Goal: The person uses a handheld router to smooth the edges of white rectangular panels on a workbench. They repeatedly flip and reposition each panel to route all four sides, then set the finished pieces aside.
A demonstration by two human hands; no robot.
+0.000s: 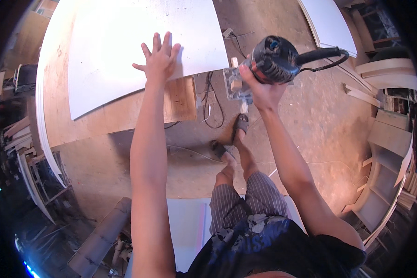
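Note:
My left hand lies flat on a white sheet panel, fingers spread, near the panel's front edge. That panel rests on a light plywood sheet, which sticks out beneath it toward me. In my right hand is a handheld trim router, gripped round its dark body. Its clear base, with small wooden pieces fixed to it, sits beside the panel's right corner; whether it touches the edge I cannot tell. A thick black cord leaves the router to the right. The router's bit is hidden.
Cables hang and lie on the concrete floor below the panel corner. More white panels stand at the far right. Wooden box parts line the right side. A brown roll lies at the lower left.

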